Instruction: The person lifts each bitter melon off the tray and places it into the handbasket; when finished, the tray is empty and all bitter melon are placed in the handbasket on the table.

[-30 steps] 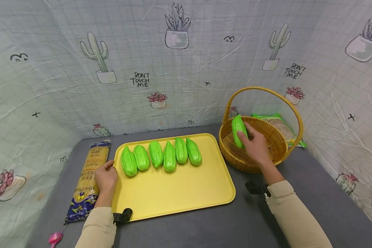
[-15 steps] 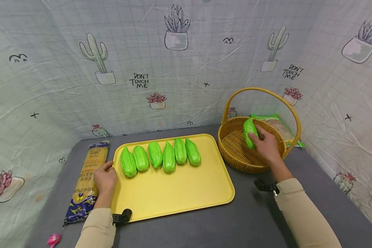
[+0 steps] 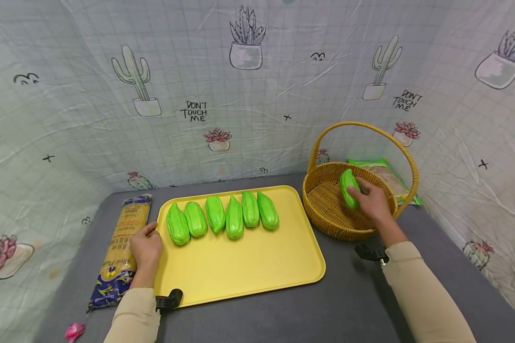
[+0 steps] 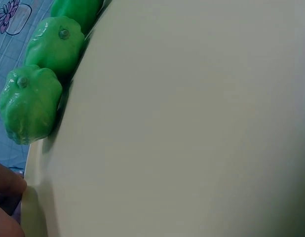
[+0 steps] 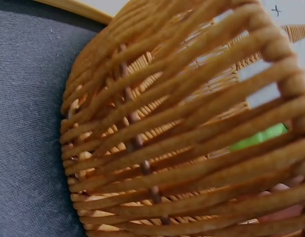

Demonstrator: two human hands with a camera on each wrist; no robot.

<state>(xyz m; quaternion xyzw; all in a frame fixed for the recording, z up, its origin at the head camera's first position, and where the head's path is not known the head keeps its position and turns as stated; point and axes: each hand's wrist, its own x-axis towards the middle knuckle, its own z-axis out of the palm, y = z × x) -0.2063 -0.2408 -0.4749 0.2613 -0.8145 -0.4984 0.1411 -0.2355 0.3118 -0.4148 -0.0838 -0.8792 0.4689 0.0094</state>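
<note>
My right hand grips a green ribbed gourd inside the wicker basket, under its arched handle. In the right wrist view the basket's woven side fills most of the picture; a bit of the green gourd shows through a gap in the weave. My left hand holds the left rim of the yellow tray. Up close, a finger and the thumb sit at that rim. Several similar green gourds lie in a row along the tray's far side.
Left of the tray lies a long packet of spaghetti. A pink object is at the lower left. A green-edged packet lies behind the basket. Patterned cloth surrounds the grey table.
My right hand has carried the gourd rightward and lower, from the basket's left side further into it. The left hand stays at the tray's rim.
</note>
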